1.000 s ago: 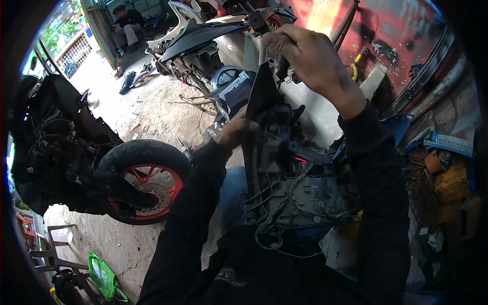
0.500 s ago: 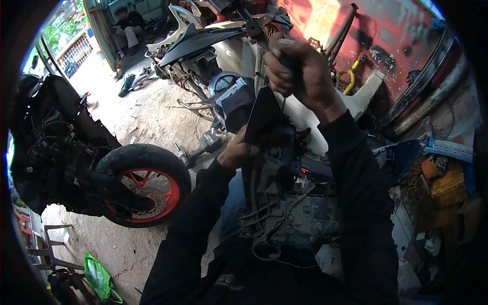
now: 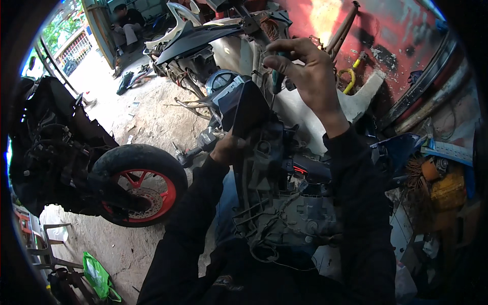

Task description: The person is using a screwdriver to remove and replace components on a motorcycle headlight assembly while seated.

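A large black and grey moulded plastic motorcycle part (image 3: 264, 168), with ribs and clips, stands in front of my body. My left hand (image 3: 223, 150) is closed on its left edge; the part hides some of the fingers. Above its upper end, my right hand (image 3: 310, 76) is raised with thumb and index finger apart and a gap between them. Just below the thumb is the green handle of a screwdriver (image 3: 277, 81), its thin shaft pointing down toward the part. Whether the hidden fingers touch the handle is unclear. A loop of wire (image 3: 264, 252) hangs at the part's lower end.
To the left is a motorcycle wheel with a red rim (image 3: 170, 195). A cordless power tool (image 3: 195, 147) lies on the concrete floor. A partly stripped motorcycle (image 3: 203, 46) stands ahead. A person (image 3: 129, 25) sits at the back. A green bag (image 3: 99, 274) lies lower left.
My right hand has loosened from its fist round the green handle, and its thumb and index finger have parted. The plastic part has shifted slightly left in view; my left hand still grips it.
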Motion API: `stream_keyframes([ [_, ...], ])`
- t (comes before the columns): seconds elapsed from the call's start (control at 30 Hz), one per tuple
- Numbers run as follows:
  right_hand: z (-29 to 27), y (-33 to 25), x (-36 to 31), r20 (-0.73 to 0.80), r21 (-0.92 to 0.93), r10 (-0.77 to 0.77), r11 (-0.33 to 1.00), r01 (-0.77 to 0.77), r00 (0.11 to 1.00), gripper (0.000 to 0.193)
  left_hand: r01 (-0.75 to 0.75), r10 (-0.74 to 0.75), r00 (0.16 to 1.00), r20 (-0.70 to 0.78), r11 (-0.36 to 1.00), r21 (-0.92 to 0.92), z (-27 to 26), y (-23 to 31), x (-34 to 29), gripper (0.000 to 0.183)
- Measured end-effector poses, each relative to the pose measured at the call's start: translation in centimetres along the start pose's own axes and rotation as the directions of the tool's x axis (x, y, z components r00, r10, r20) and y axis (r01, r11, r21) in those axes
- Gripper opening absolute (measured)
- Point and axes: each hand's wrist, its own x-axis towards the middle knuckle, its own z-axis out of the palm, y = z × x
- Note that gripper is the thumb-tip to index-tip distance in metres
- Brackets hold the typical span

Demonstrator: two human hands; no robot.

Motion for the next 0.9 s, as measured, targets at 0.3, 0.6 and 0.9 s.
stream_keyframes([
  [0.3,5.3,1.1,0.5,0.218,0.206,0.111,0.966,-0.157,0.970,0.030,-0.088,0.088,0.996,-0.010,0.996,-0.011,-6.0,-0.2,-2.9,0.061],
  [0.6,7.5,3.6,0.9,0.264,-0.075,0.013,0.997,0.007,0.965,0.025,-0.005,0.096,0.892,-0.442,0.979,0.203,-7.8,0.7,-3.4,0.030],
  [0.9,5.1,9.6,0.5,0.261,0.410,0.178,0.869,-0.276,0.949,0.033,0.043,0.047,0.812,-0.582,0.989,0.140,-4.0,2.4,-0.9,0.029],
])
